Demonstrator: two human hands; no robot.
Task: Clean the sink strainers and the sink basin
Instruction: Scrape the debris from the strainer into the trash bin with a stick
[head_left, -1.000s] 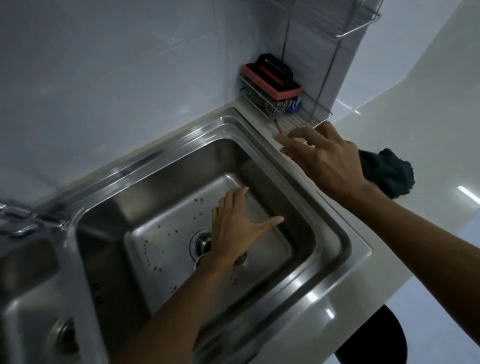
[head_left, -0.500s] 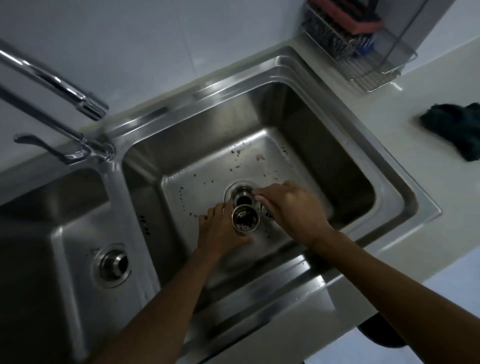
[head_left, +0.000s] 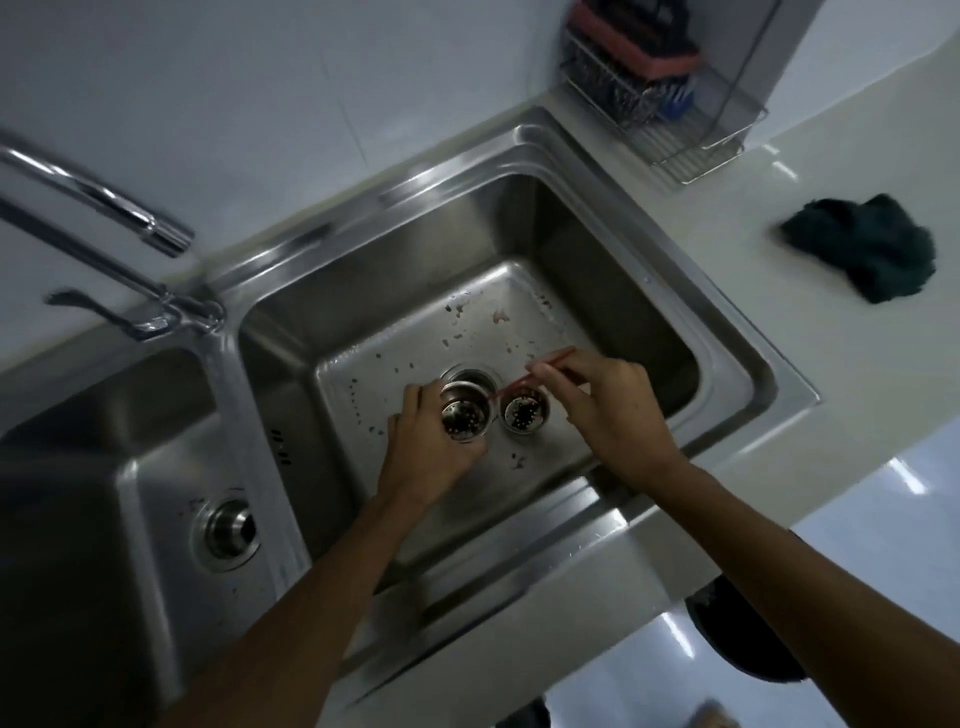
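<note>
The right steel sink basin (head_left: 613, 291) has dark specks and stains on its floor around the open drain hole (head_left: 471, 375). My left hand (head_left: 426, 447) grips a round steel strainer (head_left: 464, 417) full of dark bits, held just in front of the drain. A second strainer (head_left: 525, 412) sits on the basin floor right beside it. My right hand (head_left: 613, 410) pinches a thin red stick (head_left: 540, 371), whose tip points down between the two strainers.
The left basin (head_left: 104, 509) has its drain plug (head_left: 228, 527) in place. A chrome faucet (head_left: 124, 218) stands at the back left. A wire rack (head_left: 670, 114) with scrubbers is in the corner, and a dark cloth (head_left: 867, 254) lies on the counter.
My right hand came down from the rack into the basin holding the red stick. My left hand lifted a strainer off the drain, and a second strainer now sits next to it.
</note>
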